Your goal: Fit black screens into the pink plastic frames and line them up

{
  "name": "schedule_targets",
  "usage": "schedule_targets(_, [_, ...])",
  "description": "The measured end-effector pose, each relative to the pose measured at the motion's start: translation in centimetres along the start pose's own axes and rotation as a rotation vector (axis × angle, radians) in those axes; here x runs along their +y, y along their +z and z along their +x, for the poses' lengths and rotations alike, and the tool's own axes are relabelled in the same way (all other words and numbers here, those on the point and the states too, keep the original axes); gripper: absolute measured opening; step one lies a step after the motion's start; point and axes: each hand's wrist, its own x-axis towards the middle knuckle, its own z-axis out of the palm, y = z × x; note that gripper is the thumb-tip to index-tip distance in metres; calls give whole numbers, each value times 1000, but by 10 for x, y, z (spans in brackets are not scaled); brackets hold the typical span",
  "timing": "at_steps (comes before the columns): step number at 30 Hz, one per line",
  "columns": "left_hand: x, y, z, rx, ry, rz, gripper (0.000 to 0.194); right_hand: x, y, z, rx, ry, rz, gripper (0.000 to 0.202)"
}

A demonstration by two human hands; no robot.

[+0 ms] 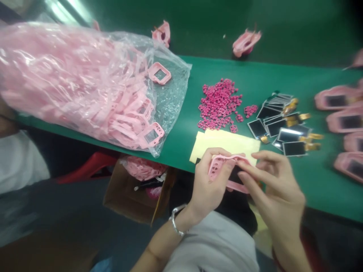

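Note:
A pink plastic casing [215, 169] with small round holes at one end is held up over the near table edge. My left hand [208, 185] is closed around its left end, thumb across the front. At the casing's right side, my right hand [272, 185] has thumb and forefinger bent against the upper rim; whether they pinch a small part there cannot be made out. A dark panel shows inside the frame's opening. Yellow paper sheets [227, 143] lie just behind the casing. Beyond them is a heap of magenta button pieces [219, 102], with several small display screens [279, 126] to its right.
A large clear bag [85, 83] of pink casings covers the table's left side. Assembled pink casings [348, 121] line the right edge, and more pink pieces [246, 42] sit on the dark green surface behind. Below the table stands a cardboard box [127, 206]. Another person's white clothing [22, 162] shows far left.

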Motion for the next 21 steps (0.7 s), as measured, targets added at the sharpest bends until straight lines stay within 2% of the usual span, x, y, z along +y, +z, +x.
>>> schedule_targets(2, [2,1,-1,39,96,1,6,-2,4,-4,13,162,187,45])
schedule_targets(3, [2,1,-2,66,141,16,5,-4,7,-5,11,234,234,45])
schedule_targets(6, [1,2,-7,150,258,81,4,-13,15,-7,-18,333,168,29])
schedule_targets(8, [-1,1,-11,179,312,78,4,-20,18,-9,9,365,106,30])
schedule_targets(11, [-7,0,-16,167,317,34,6,-27,19,-13,32,421,91,31])
schedule_targets(13, [-9,-3,-17,156,282,49,9,-25,16,-14,-21,394,107,30])
schedule_targets(16, [-11,-9,-13,169,227,85,13,-7,12,-2,-162,284,188,32])
schedule_targets(18, [-11,-14,-9,201,195,88,17,11,15,19,-117,232,128,36])
schedule_targets(21, [-14,-22,-2,238,89,35,21,36,31,57,52,163,-290,37])
